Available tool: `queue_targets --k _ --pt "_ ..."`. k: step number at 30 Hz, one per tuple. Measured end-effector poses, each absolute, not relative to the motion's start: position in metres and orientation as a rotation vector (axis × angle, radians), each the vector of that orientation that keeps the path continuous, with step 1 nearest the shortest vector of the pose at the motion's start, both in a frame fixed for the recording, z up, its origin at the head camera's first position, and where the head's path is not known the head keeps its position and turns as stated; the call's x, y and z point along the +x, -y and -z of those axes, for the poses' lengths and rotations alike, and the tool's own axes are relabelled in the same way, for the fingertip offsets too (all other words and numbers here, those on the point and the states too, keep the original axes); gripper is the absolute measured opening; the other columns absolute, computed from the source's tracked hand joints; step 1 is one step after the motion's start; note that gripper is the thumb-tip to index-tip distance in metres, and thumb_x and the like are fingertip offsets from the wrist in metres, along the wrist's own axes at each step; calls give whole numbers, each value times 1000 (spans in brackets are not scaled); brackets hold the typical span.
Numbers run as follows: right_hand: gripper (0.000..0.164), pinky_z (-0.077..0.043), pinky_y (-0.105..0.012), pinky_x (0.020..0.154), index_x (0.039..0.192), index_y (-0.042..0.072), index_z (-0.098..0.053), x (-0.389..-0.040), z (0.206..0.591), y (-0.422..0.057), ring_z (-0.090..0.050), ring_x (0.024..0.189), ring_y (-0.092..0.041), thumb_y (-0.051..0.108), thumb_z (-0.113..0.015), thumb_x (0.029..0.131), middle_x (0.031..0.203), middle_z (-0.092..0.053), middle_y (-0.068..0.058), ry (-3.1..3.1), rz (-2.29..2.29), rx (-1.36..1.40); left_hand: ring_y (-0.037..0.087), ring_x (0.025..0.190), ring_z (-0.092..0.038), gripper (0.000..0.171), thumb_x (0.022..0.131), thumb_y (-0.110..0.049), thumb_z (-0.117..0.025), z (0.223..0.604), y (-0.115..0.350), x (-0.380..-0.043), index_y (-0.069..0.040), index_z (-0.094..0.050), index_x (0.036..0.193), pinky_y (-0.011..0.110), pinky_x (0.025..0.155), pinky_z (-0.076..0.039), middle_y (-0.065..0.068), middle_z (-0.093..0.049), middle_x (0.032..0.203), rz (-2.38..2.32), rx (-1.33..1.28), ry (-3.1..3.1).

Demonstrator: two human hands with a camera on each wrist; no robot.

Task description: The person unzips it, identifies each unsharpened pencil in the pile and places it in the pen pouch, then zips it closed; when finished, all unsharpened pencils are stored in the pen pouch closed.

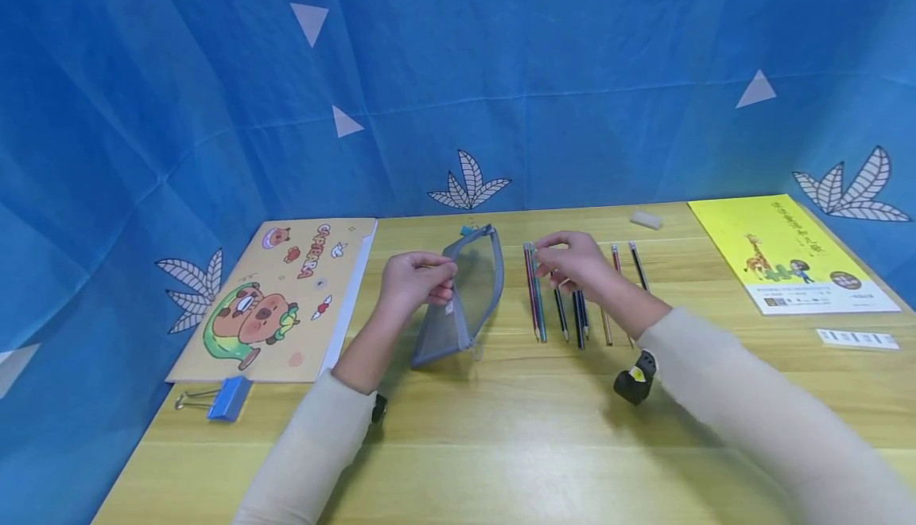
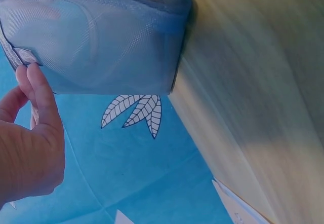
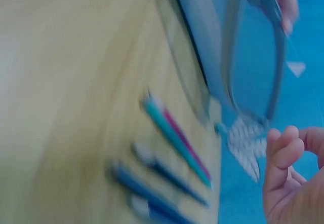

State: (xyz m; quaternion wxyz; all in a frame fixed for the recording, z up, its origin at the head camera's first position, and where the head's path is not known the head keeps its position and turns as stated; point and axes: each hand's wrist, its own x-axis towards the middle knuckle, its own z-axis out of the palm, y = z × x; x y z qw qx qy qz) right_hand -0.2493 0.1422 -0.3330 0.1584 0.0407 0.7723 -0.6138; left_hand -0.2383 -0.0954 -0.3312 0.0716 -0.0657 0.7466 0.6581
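Note:
My left hand (image 1: 417, 280) pinches the rim of a grey mesh zip pouch (image 1: 438, 336), which stands tilted on the table with its mouth gaping toward the right. In the left wrist view the fingertips are on a small pale tag (image 2: 26, 56) at the pouch's edge. My right hand (image 1: 572, 261) hovers just right of that mouth, over a row of pencils, fingers loosely bent and nothing visible between them. A red pencil (image 1: 531, 286) and a teal pencil (image 3: 169, 133) lie side by side nearest the pouch. Dark pencils (image 1: 578, 322) lie partly hidden beneath the hand.
Left, a capybara folder (image 1: 286, 310) lies behind a blue binder clip (image 1: 229, 399). A yellow booklet (image 1: 780, 254) and a white strip (image 1: 857, 340) are at right. An eraser (image 1: 646, 219) lies at the back. Blue cloth (image 1: 429, 48) hangs behind the table.

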Motion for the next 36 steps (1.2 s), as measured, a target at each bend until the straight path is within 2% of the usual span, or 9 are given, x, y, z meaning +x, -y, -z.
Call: queue_targets --k 4,9,15,19,23,26,36 --pt "40 -36 -23 39 119 5 -41 -253 332 -174 -51 47 -13 17 -52 83 77 -61 -12 -2290 1702 127 17 50 -59 16 72 -10 -68 332 97 -238 -2 -64 85 34 55 -52 16 -62 69 -1980 -203 -2237" --pt "40 -38 -25 39 118 1 -42 -253 338 -204 -51 46 -14 16 -50 83 67 -59 -7 -2471 1561 134 17 50 -59 17 73 -11 -68 331 98 -238 -2 -64 87 34 55 -52 15 -62 68 -1985 -197 -2223" --pt "33 -39 -26 37 110 -3 -51 -249 352 -218 -53 46 -20 15 -50 83 62 -60 -12 -2767 1173 59 16 50 -59 18 73 -11 -68 331 100 -237 -2 -64 87 34 56 -52 14 -62 68 -1987 -198 -2209" --pt "33 -40 -26 40 108 -6 -52 -248 361 -219 -51 43 -19 15 -52 82 57 -58 -11 -2844 995 -4 16 50 -59 18 73 -11 -68 331 99 -237 -2 -63 88 33 56 -52 13 -62 68 -1990 -193 -2204" --pt "21 -37 -27 43 81 -3 -60 -249 368 -216 -45 38 -15 17 -55 82 47 -52 -7 -2864 855 -75 16 50 -59 18 74 -11 -67 330 100 -235 -2 -63 88 33 56 -52 13 -61 67 -2000 -185 -2201" --pt "28 -34 -27 42 58 2 -55 -251 372 -214 -41 36 -14 19 -57 81 42 -47 -5 -2871 781 -88 16 50 -59 18 74 -12 -67 330 100 -235 -1 -63 88 33 56 -52 13 -61 67 -2005 -178 -2198" --pt "33 -33 -25 36 48 10 -43 -251 378 -211 -44 34 -16 11 -55 78 40 -47 -5 -2867 812 -51 16 50 -59 19 73 -13 -68 331 100 -235 -1 -63 88 33 55 -52 13 -61 67 -2019 -182 -2175"
